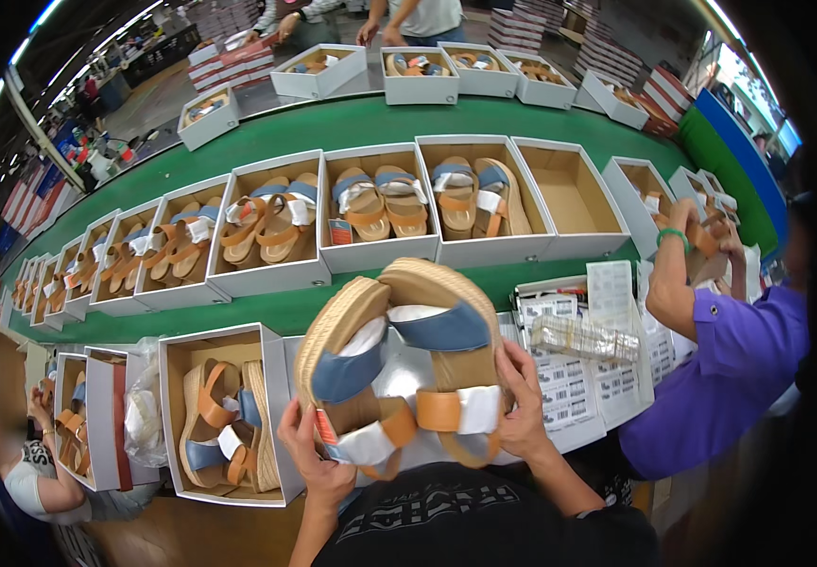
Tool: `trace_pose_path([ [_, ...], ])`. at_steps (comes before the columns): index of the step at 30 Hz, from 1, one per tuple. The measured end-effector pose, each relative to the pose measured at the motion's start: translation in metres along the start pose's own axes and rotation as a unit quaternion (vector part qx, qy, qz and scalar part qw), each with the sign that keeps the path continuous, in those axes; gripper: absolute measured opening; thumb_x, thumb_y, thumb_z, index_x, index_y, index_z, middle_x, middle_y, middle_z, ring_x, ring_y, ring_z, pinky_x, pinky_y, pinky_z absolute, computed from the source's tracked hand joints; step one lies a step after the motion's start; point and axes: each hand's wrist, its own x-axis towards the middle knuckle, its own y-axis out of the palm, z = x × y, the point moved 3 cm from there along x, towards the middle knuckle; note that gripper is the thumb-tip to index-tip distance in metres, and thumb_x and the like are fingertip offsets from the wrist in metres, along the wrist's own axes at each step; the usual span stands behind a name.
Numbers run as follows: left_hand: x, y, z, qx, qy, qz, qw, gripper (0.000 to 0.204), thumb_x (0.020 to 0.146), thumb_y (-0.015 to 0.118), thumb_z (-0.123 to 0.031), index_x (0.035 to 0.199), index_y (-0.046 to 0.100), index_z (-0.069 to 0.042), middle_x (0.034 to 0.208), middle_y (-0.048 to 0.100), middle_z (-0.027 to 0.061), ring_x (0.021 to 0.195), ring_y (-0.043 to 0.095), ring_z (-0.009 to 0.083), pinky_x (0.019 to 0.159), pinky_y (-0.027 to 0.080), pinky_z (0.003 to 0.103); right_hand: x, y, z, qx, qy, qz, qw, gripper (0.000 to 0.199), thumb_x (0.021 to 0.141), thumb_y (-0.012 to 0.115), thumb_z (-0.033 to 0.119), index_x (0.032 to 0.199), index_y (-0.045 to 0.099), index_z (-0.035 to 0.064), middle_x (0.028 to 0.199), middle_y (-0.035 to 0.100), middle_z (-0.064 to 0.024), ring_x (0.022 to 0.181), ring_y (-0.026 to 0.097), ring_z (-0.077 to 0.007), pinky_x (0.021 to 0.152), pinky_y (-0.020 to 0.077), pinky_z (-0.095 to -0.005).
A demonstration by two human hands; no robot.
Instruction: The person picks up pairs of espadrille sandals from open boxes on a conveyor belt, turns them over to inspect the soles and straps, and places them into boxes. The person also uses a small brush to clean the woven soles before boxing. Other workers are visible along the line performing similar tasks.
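Note:
My left hand (318, 461) is closed on the heel end of a wedge sandal (348, 370) with a blue toe strap, a tan ankle strap and a woven sole edge. An orange-red tag hangs beside its straps. In my right hand (523, 402) is the matching sandal (438, 328), gripped by its side near the tan strap. White wrapping covers parts of the straps on both. The toes point away from me and touch or nearly touch. Just left of my left hand stands an open shoebox (281, 416) with another pair inside.
Beyond the sandals, a row of open boxes with sandals runs along a green belt (285, 142); one box (574, 194) holds no shoes. Label sheets (569, 387) lie at right. A co-worker in a purple shirt (711, 378) handles a sandal there; another person (49, 477) is at left.

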Motion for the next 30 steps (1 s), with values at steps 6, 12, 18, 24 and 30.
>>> trace_pose_path([
  [6, 0.0, 0.004, -0.012, 0.207, 0.095, -0.034, 0.973, 0.066, 0.069, 0.073, -0.009, 0.132, 0.055, -0.007, 0.14, 0.04, 0.0258, 0.125, 0.042, 0.0423, 0.103, 0.035, 0.049, 0.002, 0.006, 0.021, -0.254, -0.097, -0.096, 0.957, 0.064, 0.056, 0.061, 0.002, 0.119, 0.067, 0.0084, 0.138, 0.046, -0.0248, 0.12, 0.046, -0.0424, 0.101, 0.0363, -0.0486],
  [12, -0.001, 0.001, -0.009, 0.216, 0.109, -0.035, 0.97, 0.064, 0.07, 0.07, -0.006, 0.132, 0.054, -0.006, 0.14, 0.039, 0.0278, 0.125, 0.042, 0.0438, 0.104, 0.036, 0.049, -0.001, 0.012, 0.024, -0.283, -0.121, -0.107, 0.945, 0.062, 0.057, 0.063, 0.002, 0.118, 0.068, 0.0081, 0.138, 0.046, -0.0253, 0.12, 0.046, -0.0431, 0.1, 0.0368, -0.0492],
  [18, -0.006, 0.003, 0.013, 0.087, -0.041, -0.024, 0.995, 0.063, 0.078, 0.074, -0.017, 0.135, 0.053, -0.005, 0.139, 0.046, 0.0212, 0.121, 0.046, 0.0348, 0.104, 0.036, 0.043, -0.004, 0.036, -0.008, -0.04, 0.046, -0.065, 0.996, 0.06, 0.073, 0.074, 0.012, 0.129, 0.057, 0.0032, 0.134, 0.051, -0.0228, 0.12, 0.051, -0.0357, 0.105, 0.0385, -0.0452],
  [24, -0.027, 0.041, 0.056, -0.353, -0.452, 0.034, 0.819, 0.049, 0.099, 0.058, -0.015, 0.142, 0.038, -0.001, 0.127, 0.055, 0.009, 0.111, 0.055, 0.0167, 0.097, 0.045, 0.031, 0.002, 0.08, -0.063, 0.375, 0.45, 0.061, 0.808, 0.057, 0.093, 0.067, 0.032, 0.134, 0.048, -0.0025, 0.123, 0.06, -0.0105, 0.113, 0.058, -0.0183, 0.096, 0.046, -0.0315],
  [30, -0.034, 0.054, 0.071, -0.337, -0.405, 0.096, 0.845, 0.053, 0.093, 0.068, -0.014, 0.136, 0.04, 0.001, 0.12, 0.057, 0.0094, 0.107, 0.057, 0.0165, 0.089, 0.05, 0.03, -0.021, 0.073, -0.05, -0.046, 0.269, 0.066, 0.96, 0.03, 0.094, 0.062, 0.032, 0.102, 0.071, 0.0043, 0.111, 0.065, -0.0154, 0.098, 0.061, -0.028, 0.089, 0.0464, -0.0367],
])
